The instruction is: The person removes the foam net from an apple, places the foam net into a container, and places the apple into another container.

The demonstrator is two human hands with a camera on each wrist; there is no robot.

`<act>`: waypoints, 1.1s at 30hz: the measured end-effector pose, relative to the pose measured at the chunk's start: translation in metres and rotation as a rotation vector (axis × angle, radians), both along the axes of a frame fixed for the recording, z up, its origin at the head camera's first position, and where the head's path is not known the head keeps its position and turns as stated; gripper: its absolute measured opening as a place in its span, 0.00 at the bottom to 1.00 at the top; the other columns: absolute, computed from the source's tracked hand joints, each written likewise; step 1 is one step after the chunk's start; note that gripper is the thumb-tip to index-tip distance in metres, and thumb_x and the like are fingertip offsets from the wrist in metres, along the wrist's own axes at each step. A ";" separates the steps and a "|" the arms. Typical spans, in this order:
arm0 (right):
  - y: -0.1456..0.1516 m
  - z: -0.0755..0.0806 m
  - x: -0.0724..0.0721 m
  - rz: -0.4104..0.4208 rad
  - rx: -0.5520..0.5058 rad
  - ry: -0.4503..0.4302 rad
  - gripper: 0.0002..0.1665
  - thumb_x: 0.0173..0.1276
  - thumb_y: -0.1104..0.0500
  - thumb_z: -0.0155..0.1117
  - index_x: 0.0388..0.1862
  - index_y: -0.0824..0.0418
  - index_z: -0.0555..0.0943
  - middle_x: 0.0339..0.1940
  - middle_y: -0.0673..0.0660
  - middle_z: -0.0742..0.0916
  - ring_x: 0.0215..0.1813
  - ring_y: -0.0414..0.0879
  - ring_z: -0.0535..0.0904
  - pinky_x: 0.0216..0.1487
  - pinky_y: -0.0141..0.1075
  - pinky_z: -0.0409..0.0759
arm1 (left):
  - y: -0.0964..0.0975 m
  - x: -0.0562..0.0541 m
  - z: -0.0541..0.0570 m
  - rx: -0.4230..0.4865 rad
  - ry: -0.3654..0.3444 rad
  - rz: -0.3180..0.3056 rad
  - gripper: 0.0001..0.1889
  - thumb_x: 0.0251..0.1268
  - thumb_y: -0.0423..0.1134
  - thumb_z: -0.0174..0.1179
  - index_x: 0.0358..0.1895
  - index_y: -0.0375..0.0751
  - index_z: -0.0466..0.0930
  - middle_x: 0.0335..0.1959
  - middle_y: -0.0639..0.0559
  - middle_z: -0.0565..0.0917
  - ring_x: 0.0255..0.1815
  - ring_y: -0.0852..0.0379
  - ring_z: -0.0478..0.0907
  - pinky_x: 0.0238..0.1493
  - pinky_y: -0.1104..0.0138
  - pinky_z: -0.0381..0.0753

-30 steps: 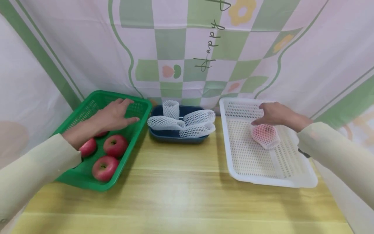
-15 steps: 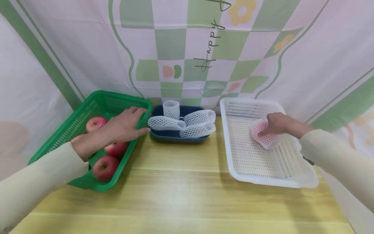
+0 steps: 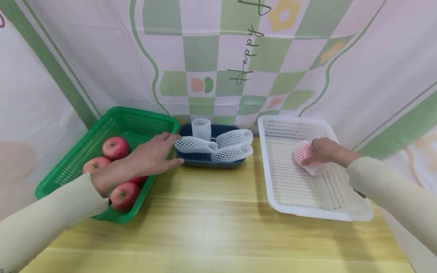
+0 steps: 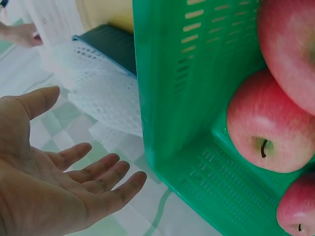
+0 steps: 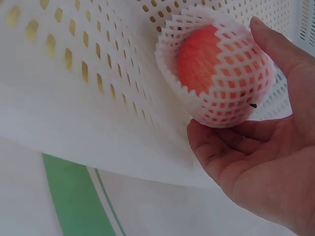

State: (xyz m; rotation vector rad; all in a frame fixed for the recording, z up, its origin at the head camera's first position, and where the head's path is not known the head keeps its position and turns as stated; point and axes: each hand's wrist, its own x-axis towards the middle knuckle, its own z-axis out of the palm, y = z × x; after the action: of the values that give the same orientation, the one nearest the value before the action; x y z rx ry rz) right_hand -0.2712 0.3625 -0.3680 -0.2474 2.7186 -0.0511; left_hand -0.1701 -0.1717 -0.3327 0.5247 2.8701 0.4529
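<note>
My left hand hovers over the right rim of the green basket, fingers spread and holding nothing, its fingertips close to a white foam net sleeve. That sleeve lies in a dark blue tray with several others, one of them standing upright. In the white basket, my right hand grips an apple in a foam net. The right wrist view has the thumb on one side of the apple and curled fingers underneath. Several bare red apples lie in the green basket, some partly hidden by my left arm.
The blue tray stands between the two baskets against a printed curtain. A wooden table stretches in front of them. The green basket's slotted wall rises beside my left hand in the left wrist view.
My left hand has moved right from inside the green basket to its rim, near the tray. My right hand has come down onto the netted apple and taken hold of it.
</note>
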 end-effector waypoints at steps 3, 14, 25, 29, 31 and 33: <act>-0.002 -0.002 0.000 0.005 0.005 0.010 0.41 0.60 0.41 0.81 0.45 0.77 0.75 0.32 0.64 0.82 0.36 0.55 0.79 0.41 0.48 0.84 | 0.004 0.003 -0.003 -0.012 -0.005 -0.007 0.41 0.75 0.55 0.65 0.82 0.38 0.61 0.78 0.32 0.67 0.77 0.34 0.66 0.66 0.34 0.76; -0.001 -0.016 -0.001 0.036 -0.013 0.068 0.59 0.58 0.44 0.83 0.64 0.87 0.63 0.52 0.83 0.80 0.55 0.77 0.79 0.61 0.67 0.78 | 0.015 0.010 -0.009 -0.020 -0.015 -0.058 0.40 0.75 0.55 0.66 0.81 0.40 0.62 0.79 0.33 0.67 0.78 0.34 0.67 0.66 0.35 0.77; -0.005 -0.020 0.003 0.010 -0.057 0.098 0.59 0.58 0.46 0.83 0.64 0.87 0.60 0.50 0.85 0.78 0.54 0.78 0.79 0.59 0.68 0.79 | 0.017 0.016 -0.015 -0.026 -0.004 -0.098 0.40 0.75 0.56 0.65 0.81 0.39 0.63 0.76 0.35 0.72 0.75 0.35 0.71 0.65 0.38 0.79; -0.004 -0.019 0.005 -0.004 -0.046 0.100 0.53 0.59 0.46 0.81 0.57 0.86 0.63 0.43 0.80 0.80 0.47 0.73 0.82 0.53 0.64 0.82 | 0.017 0.018 -0.018 -0.018 -0.002 -0.109 0.40 0.75 0.56 0.65 0.81 0.40 0.63 0.76 0.35 0.71 0.75 0.35 0.70 0.66 0.37 0.78; -0.003 -0.018 0.006 0.000 -0.051 0.100 0.50 0.59 0.46 0.81 0.55 0.85 0.65 0.40 0.77 0.81 0.43 0.69 0.82 0.49 0.61 0.84 | 0.016 0.018 -0.019 -0.015 0.005 -0.112 0.40 0.75 0.56 0.65 0.81 0.40 0.63 0.76 0.35 0.71 0.75 0.35 0.71 0.66 0.38 0.78; -0.004 -0.016 0.007 0.009 -0.067 0.107 0.48 0.59 0.46 0.81 0.53 0.83 0.66 0.38 0.74 0.82 0.40 0.65 0.82 0.45 0.59 0.85 | 0.016 0.019 -0.020 -0.012 0.015 -0.118 0.40 0.75 0.56 0.65 0.81 0.40 0.63 0.76 0.35 0.72 0.74 0.35 0.71 0.66 0.39 0.79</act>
State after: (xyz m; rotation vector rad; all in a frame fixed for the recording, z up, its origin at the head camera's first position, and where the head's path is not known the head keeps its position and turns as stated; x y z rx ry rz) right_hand -0.2638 0.3586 -0.3841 -0.2890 2.8255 -0.1299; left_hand -0.1508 -0.1554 -0.3526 0.6944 2.8345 0.4133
